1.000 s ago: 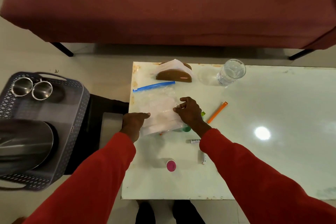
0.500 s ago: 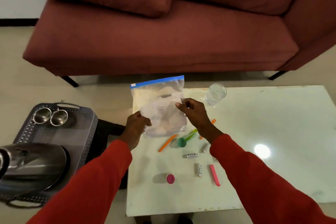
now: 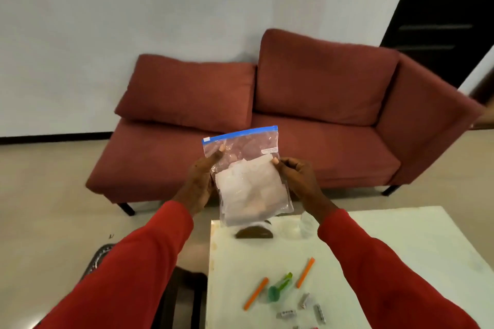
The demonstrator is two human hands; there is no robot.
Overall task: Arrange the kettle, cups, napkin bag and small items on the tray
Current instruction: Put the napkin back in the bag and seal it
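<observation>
Both hands up, left hand (image 3: 199, 184) and right hand (image 3: 299, 179) pinching the sides of the napkin bag (image 3: 248, 179), held upright above the bench's (image 3: 401, 243) far left corner; the plastic looks slick, so a loose pinch could drop it onto the small items (image 3: 280, 291); tray barely in view.

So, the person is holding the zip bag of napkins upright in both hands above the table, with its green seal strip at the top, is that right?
Not quite: in the head view the seal strip along the top of the napkin bag is blue, not green. The rest holds: the left hand and right hand hold it upright by its sides above the table.
</observation>
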